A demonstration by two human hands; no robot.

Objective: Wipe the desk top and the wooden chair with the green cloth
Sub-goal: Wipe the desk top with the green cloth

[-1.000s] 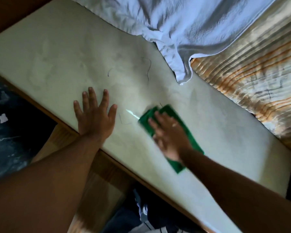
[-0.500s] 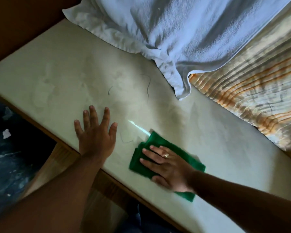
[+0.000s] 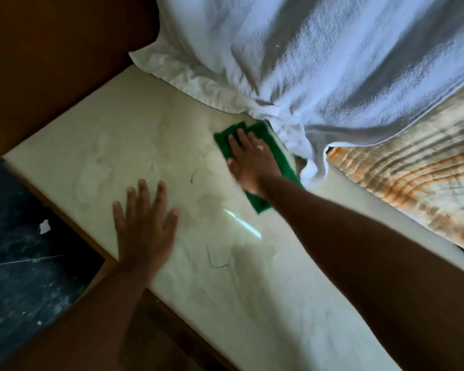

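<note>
Since half a second ago the right hand has slid the green cloth away across the desk top, from near the front edge up against the white towel. Nearest, the left hand lies flat, fingers spread, holding nothing. Farther, the right palm presses the cloth down, fingers extended.

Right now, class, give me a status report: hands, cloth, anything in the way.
Left hand flat on desk, empty. Right hand pressing cloth flat at far edge. White towel butts against cloth; loose threads on desk.
</note>
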